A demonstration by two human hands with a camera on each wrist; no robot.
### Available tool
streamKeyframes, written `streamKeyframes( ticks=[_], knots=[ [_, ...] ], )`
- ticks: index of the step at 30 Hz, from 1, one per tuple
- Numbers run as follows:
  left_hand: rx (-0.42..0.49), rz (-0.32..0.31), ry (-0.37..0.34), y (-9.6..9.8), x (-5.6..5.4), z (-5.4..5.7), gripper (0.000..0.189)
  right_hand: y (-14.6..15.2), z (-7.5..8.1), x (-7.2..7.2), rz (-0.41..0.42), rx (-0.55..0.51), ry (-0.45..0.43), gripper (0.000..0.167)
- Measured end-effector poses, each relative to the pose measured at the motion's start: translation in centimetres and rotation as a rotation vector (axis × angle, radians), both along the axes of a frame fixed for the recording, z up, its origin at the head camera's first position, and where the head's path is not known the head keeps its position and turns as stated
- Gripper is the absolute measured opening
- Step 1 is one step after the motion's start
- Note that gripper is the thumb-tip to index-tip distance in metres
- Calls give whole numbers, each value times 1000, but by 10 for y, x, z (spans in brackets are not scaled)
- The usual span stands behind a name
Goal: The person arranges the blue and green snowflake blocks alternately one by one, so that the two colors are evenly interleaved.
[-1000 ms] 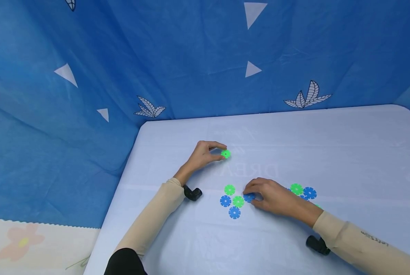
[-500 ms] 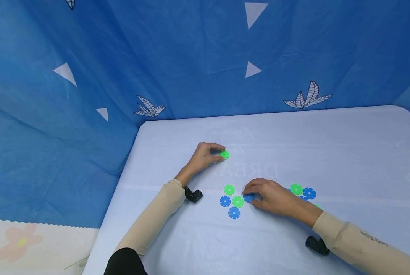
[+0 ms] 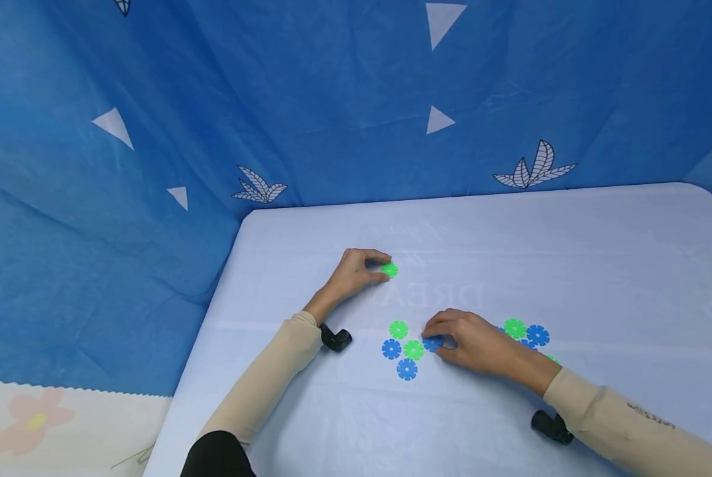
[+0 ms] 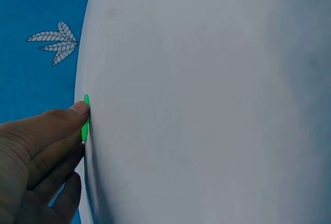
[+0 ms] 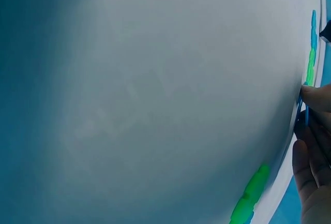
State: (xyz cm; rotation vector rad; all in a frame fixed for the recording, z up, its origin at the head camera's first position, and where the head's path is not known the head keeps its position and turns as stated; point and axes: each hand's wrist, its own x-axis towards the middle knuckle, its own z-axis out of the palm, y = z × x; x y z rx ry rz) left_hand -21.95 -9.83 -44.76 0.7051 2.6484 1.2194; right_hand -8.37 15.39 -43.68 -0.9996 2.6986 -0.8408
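My left hand (image 3: 351, 273) pinches a green notched plastic disc (image 3: 390, 270) between thumb and fingers over the far part of the table. In the left wrist view that green disc (image 4: 86, 125) is seen edge-on at the thumb tip. Closer to me, my right hand (image 3: 474, 341) pinches a blue notched disc (image 3: 431, 343), partly hidden by its fingers. Just left of it lies a flat group of several discs, among them a green disc (image 3: 414, 350) and a blue disc (image 3: 407, 370). The right wrist view shows the blue disc (image 5: 307, 113) edge-on at the fingertips.
Beyond my right hand lies a second group, with a green disc (image 3: 515, 328) and a blue disc (image 3: 537, 335), partly covered by the hand. A white cloth covers the table (image 3: 618, 265). A blue printed curtain (image 3: 344, 99) hangs along its back and left edges.
My left hand has come slightly toward me with the green disc, whose tilt has shifted a little. The right hand stays in place on the blue disc.
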Motion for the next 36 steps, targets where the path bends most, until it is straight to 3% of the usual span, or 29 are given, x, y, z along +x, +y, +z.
streamKeyframes(
  ticks=[26,36],
  knots=[
    [15,11,8,-3,-1,-3,34,1,0,2,-10,-30,37,29],
    [8,4,-7,-2,-2,-4,36,-4,9,-11,-118,-69,53,31]
  ],
)
